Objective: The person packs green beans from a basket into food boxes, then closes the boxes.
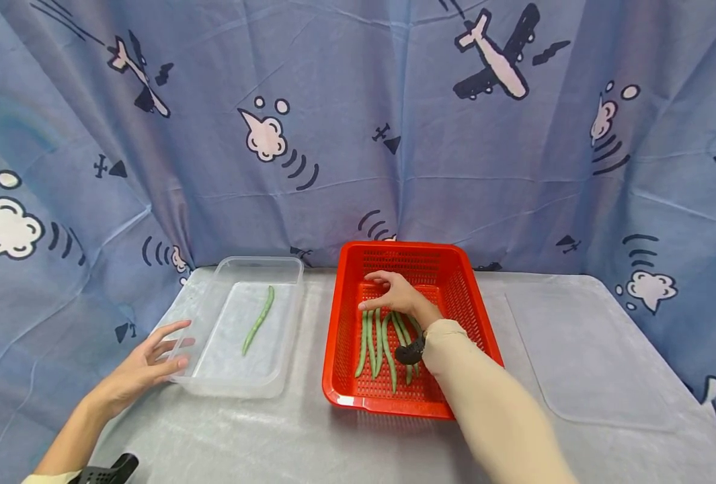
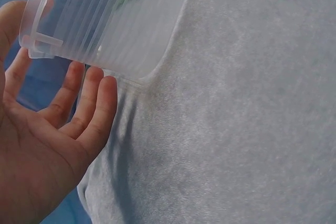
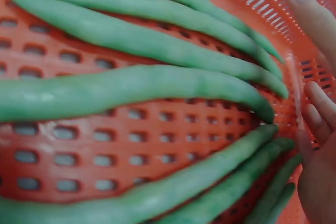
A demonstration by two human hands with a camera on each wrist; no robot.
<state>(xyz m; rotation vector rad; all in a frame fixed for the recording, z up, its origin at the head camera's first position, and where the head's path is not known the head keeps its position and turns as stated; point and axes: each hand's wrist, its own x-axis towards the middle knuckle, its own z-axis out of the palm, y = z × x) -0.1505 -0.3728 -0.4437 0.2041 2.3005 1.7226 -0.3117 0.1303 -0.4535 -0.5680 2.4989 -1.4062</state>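
My left hand [image 1: 146, 363] is at the near left corner of a clear plastic box [image 1: 288, 349], fingers loosely spread around its rim and side. In the left wrist view several fingertips [image 2: 107, 85] are just by the box's lower outer edge; firm contact cannot be told. One green bean [image 1: 259, 319] lies inside the box. Over a red plastic basket [image 1: 331, 349], my right hand [image 1: 400, 296] reaches in with thumb and fingers apart, nothing visible between them. Several green beans [image 3: 157, 87] lie lengthwise on the basket's slotted floor, their far ends near the right hand.
A flat, clear plastic sheet or lid [image 1: 593, 356] lies on the grey-white table cover [image 1: 243, 444] to the right. Behind the table hangs a blue curtain [image 1: 333, 134] with a plane print. The basket stands between the box and the flat sheet.
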